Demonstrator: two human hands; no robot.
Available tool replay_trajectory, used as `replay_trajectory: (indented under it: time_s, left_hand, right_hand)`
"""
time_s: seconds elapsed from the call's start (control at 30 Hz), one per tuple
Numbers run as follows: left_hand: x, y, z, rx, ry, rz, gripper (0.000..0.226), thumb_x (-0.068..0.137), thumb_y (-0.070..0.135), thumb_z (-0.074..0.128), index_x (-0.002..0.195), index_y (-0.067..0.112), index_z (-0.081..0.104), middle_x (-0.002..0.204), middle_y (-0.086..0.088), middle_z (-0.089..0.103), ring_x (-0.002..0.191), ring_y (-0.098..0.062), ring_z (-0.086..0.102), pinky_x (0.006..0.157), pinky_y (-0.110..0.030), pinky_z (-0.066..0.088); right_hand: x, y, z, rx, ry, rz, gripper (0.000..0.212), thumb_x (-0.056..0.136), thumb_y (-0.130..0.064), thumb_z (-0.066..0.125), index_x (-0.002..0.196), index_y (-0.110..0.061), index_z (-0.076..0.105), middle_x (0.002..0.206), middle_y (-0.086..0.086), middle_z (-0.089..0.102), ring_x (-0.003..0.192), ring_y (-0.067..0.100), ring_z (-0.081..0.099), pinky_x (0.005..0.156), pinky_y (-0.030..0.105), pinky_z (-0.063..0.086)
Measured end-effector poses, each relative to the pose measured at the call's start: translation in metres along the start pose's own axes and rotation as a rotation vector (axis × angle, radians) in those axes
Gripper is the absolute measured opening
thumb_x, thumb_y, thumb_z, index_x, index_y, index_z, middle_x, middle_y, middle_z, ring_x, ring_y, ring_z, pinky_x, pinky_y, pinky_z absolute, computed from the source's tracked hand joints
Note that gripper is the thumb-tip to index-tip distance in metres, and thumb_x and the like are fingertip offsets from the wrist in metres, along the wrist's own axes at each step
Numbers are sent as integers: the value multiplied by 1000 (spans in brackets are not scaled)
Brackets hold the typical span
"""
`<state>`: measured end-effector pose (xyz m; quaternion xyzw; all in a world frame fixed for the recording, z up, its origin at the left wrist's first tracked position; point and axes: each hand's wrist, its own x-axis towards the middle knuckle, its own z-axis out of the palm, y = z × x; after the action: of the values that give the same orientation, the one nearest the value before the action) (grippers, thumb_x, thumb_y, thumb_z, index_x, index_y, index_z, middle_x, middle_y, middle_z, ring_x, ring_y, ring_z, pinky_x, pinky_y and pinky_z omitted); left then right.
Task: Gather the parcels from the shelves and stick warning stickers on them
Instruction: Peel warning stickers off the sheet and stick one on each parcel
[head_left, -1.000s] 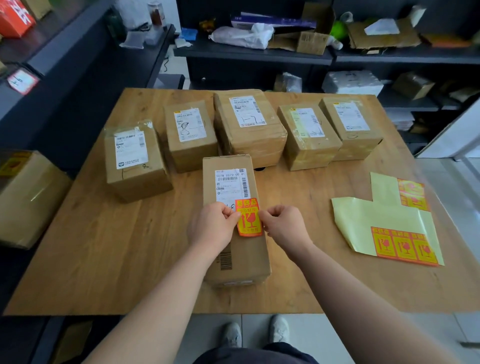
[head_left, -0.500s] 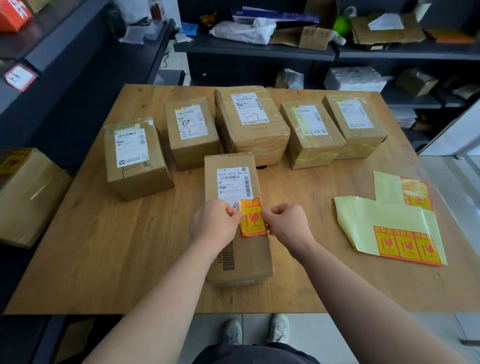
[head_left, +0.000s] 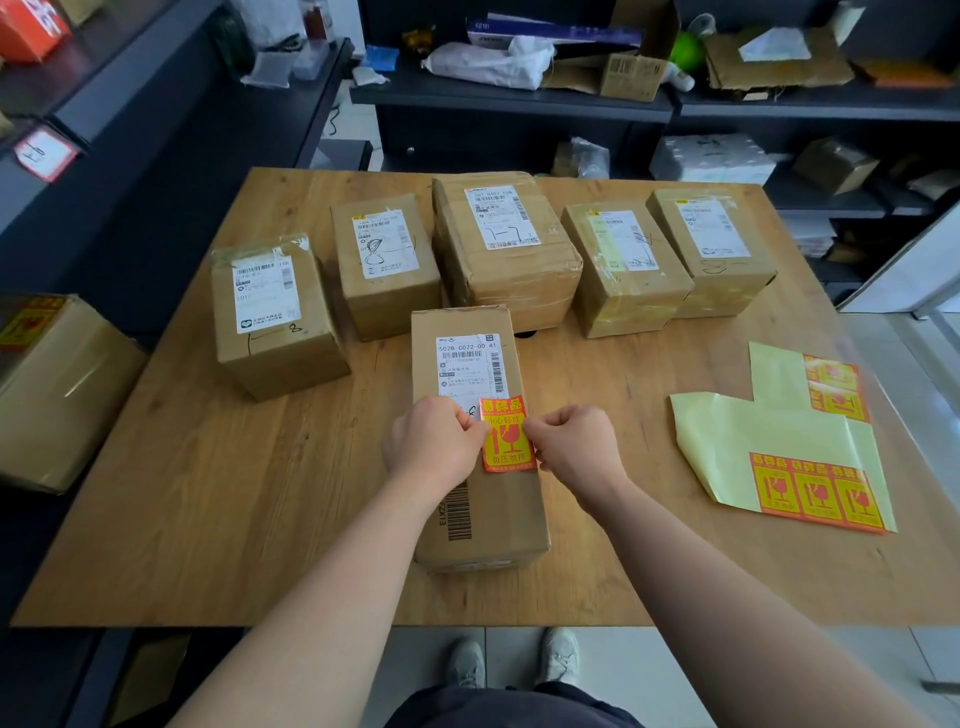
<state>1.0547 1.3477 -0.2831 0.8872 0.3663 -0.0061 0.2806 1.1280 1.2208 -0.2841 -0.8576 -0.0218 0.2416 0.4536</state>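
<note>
I am pinching the warning sticker (head_left: 508, 436) by both side edges, left hand (head_left: 434, 447) and right hand (head_left: 574, 447), to lay it square on the near parcel (head_left: 493, 519), central on the worktop (head_left: 234, 519).

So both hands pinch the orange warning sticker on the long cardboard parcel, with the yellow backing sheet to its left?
No: the head view shows the yellow backing sheet right of the long cardboard parcel. The left hand and right hand do pinch the orange warning sticker.

Left hand (head_left: 434, 448), right hand (head_left: 574, 448), fingers (head_left: 474, 427) curled
</note>
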Motion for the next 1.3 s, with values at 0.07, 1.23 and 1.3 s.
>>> replay_trajectory:
  time_s: [0.07,1.23,1.3]
  left_hand:
    - [0,0,-1,4,-3,-5,42,87,47,61,56,20,52,70,7,63,64,-13,59,50,-21,31]
    - [-16,-22,11,26,130,352,37,92,42,57,128,35,59,99,7,55,87,-14,57,69,-28,46]
    - [-16,-28,12,91,156,409,41,91,44,57,130,34,58,99,6,50,93,-16,51,77,-31,41]
  right_hand:
    - [1,0,1,-3,6,5,23,85,-29,69,71,-11,63,72,2,69,62,9,64,55,25,53]
    - [1,17,-4,-496,78,-580,30,92,-32,60,121,-26,64,99,-4,49,79,10,51,65,25,47]
    - [5,27,-7,-560,87,-699,35,93,-32,57,127,-26,61,100,2,49,80,17,51,70,35,50]
